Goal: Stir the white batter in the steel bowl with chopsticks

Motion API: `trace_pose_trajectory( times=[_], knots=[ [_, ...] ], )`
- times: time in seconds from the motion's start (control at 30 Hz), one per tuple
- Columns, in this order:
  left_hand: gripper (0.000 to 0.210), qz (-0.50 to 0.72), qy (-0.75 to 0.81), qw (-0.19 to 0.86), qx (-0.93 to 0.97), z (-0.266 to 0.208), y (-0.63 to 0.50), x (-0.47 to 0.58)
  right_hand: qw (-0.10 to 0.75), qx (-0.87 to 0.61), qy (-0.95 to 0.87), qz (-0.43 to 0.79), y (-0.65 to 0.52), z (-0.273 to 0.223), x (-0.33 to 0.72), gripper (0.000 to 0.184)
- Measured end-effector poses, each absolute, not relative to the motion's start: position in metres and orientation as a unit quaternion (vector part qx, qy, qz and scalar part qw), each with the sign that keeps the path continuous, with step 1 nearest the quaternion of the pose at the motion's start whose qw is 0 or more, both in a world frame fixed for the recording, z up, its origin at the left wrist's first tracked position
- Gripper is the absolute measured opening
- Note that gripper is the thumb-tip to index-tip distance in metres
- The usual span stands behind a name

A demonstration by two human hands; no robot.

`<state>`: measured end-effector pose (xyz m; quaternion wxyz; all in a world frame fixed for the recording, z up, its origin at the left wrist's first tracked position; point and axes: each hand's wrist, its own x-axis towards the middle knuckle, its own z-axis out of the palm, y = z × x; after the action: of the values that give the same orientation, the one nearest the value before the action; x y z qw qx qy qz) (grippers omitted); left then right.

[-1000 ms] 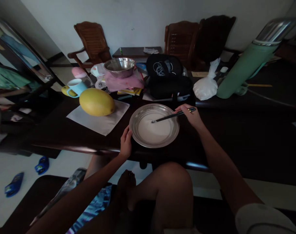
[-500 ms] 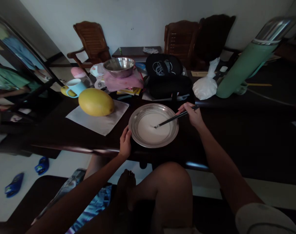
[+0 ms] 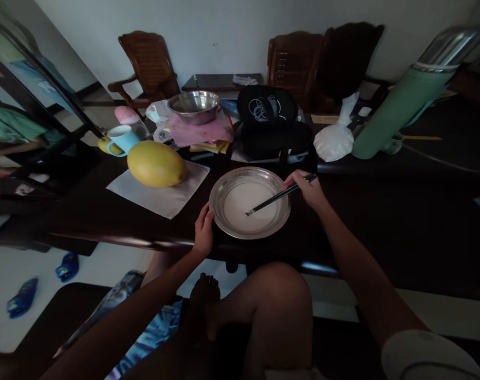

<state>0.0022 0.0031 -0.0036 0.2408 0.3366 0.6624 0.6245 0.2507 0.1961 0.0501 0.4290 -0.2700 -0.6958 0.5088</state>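
Observation:
A wide metal bowl point(image 3: 224, 221) with milky white liquid point(image 3: 250, 198) inside stands near the front edge of the dark table. My left hand point(image 3: 204, 229) grips its left rim, the thumb near the edge and the fingers along the outer side. Dark chopsticks point(image 3: 277, 196) are held in my right hand point(image 3: 305, 187) over the bowl's right side. They slant down to the left, and their whitish tips are at the liquid. Whether the tips are under the surface I cannot tell.
Left of the bowl, a large yellow melon point(image 3: 156, 164) rests on a white cloth point(image 3: 161, 198) beside a light blue mug point(image 3: 122, 140). Behind are a smaller metal bowl point(image 3: 194, 108) and black cases point(image 3: 267, 124). A bag of white powder point(image 3: 334, 141) and a green thermos point(image 3: 402, 113) stand right.
The chopsticks' tips have moved slightly left and toward me in the liquid, with my right hand shifting left and a little down. My left hand stays at the bowl's rim.

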Motion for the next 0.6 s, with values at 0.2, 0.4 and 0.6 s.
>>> trace_pose_trajectory(
  times=[0.2, 0.4, 0.6],
  knots=[
    [0.052, 0.627, 0.661, 0.246, 0.331, -0.0050, 0.0032, 0.0018, 0.437, -0.278, -0.710, 0.477, 0.1932, 0.0562, 0.2502, 0.039],
    [0.049, 0.632, 0.658, 0.248, 0.326, -0.0073, 0.0036, 0.0016, 0.425, -0.276, -0.694, 0.511, 0.1937, 0.0528, 0.2488, 0.044],
    [0.052, 0.638, 0.651, 0.257, 0.321, -0.0066, 0.0031, 0.0023, 0.426, -0.275, -0.710, 0.489, 0.1937, 0.0549, 0.2508, 0.039]
  ],
)
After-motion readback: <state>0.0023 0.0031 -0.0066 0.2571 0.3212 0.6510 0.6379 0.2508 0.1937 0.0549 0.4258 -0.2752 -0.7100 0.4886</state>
